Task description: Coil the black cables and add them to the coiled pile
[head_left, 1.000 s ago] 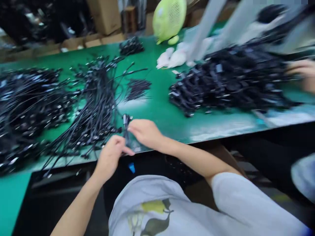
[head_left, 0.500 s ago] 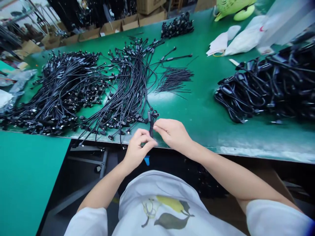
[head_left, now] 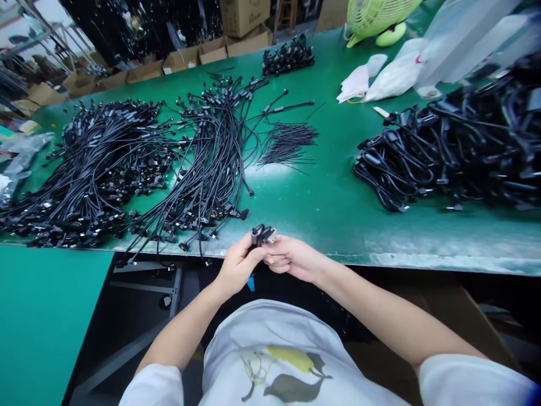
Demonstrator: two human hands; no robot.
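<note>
A short black cable [head_left: 262,232], folded into a small bundle with a metal plug at its end, is held between my two hands at the table's front edge. My left hand [head_left: 240,263] closes on it from the left, thumb pressed over the fingers. From the right, my right hand [head_left: 291,258] pinches the same bundle near the metal plug, its fingers curled. The hands meet and hide the lower part of the cable. Beyond them lie a loose spread of black cables [head_left: 211,152] and a small pile of thin black ties [head_left: 289,142].
A larger heap of cables [head_left: 101,152] covers the left of the green table [head_left: 313,208]. Bundled cables [head_left: 448,146] are piled at the right, with a smaller pile [head_left: 288,55] at the back. A green fan [head_left: 376,20] and white bags [head_left: 397,73] stand behind; cardboard boxes [head_left: 213,49] line the far edge.
Both hands have drawn closer together and nearer my body, bringing the cable bundle off the table surface. Its upright end now sits low between my fingers. The camera view has shifted slightly.
</note>
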